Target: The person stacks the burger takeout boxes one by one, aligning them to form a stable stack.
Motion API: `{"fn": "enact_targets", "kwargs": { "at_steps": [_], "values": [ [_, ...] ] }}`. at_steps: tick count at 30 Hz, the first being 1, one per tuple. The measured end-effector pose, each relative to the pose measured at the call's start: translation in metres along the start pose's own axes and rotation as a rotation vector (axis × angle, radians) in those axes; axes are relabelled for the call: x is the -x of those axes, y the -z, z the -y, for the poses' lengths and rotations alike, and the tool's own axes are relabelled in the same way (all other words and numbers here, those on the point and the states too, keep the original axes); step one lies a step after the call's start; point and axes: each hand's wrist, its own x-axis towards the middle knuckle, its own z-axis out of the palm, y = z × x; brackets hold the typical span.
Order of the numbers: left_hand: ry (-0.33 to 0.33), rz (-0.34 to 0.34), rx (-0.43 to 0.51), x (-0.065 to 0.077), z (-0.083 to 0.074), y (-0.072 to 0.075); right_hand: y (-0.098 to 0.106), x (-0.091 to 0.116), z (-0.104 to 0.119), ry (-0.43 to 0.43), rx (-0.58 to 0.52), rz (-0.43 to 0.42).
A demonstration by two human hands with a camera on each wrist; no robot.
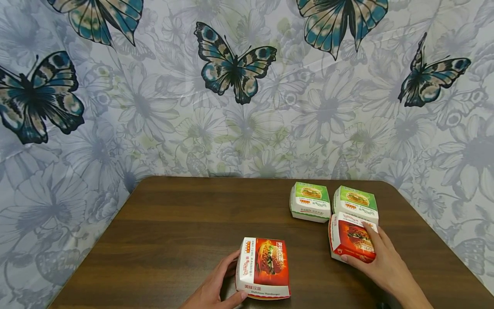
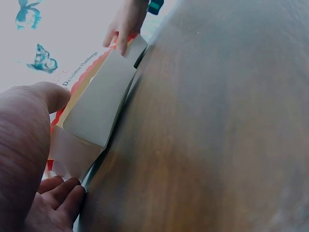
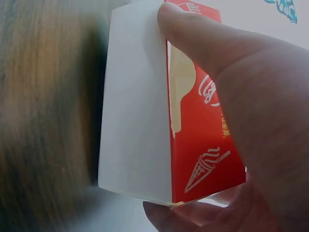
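A red-and-white hamburger box [image 1: 270,264] lies near the table's front, its burger picture facing up. My left hand [image 1: 219,281] holds its left side, with the thumb at the near corner and the fingers by the left wall. In the left wrist view, that thumb and the fingers lie on either side of the box's corner [image 2: 96,99]. My right hand [image 1: 386,262] grips a second red hamburger box [image 1: 353,236] at the right. The right wrist view shows the thumb across its red side [image 3: 207,159] and the fingers at its far end.
Two green-and-white hamburger boxes [image 1: 310,201] [image 1: 355,204] stand side by side at the back right. The gripped right box is directly in front of the right-hand green one. Behind the brown wooden table [image 1: 173,223] hangs a butterfly-patterned cloth [image 1: 239,133].
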Motion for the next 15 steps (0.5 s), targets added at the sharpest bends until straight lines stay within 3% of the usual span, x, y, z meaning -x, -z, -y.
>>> {"fn": "enact_targets", "kwargs": {
  "at_steps": [15],
  "values": [
    [0.039,0.010,-0.004,0.0011,-0.0029,-0.0007,0.0001,-0.0002,0.0031,-0.004,0.023,0.001]
  ]
}}
